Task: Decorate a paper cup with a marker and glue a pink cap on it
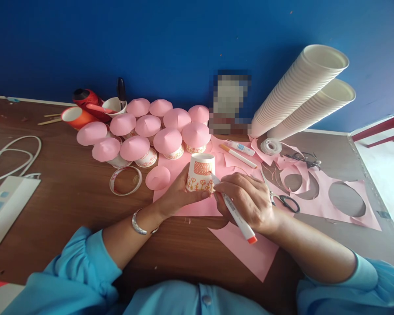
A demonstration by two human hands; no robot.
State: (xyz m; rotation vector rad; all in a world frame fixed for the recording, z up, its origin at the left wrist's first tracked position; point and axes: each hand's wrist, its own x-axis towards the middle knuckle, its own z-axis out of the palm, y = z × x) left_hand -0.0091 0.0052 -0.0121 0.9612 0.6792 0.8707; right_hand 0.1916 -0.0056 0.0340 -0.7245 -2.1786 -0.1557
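My left hand (177, 191) is wrapped round a white paper cup (201, 172), held with its narrower end up. An orange hatched patch and a row of orange and yellow flowers decorate its side. In my right hand (249, 199) is a white marker (239, 218) with an orange end, its tip at the cup's right side. Just behind stand several decorated cups topped with pink paper cones (168, 141). A loose pink cone (158, 177) lies to the left of the cup. Pink paper (197, 210) lies beneath my hands.
Two tall stacks of white cups (298, 87) lean against the blue wall. On the right lie scissors (289, 203), cut pink paper (321, 210) and a tape roll (271, 146). A second marker (239, 156) and a tape ring (125, 180) lie nearby; a power strip (9, 214) is at left.
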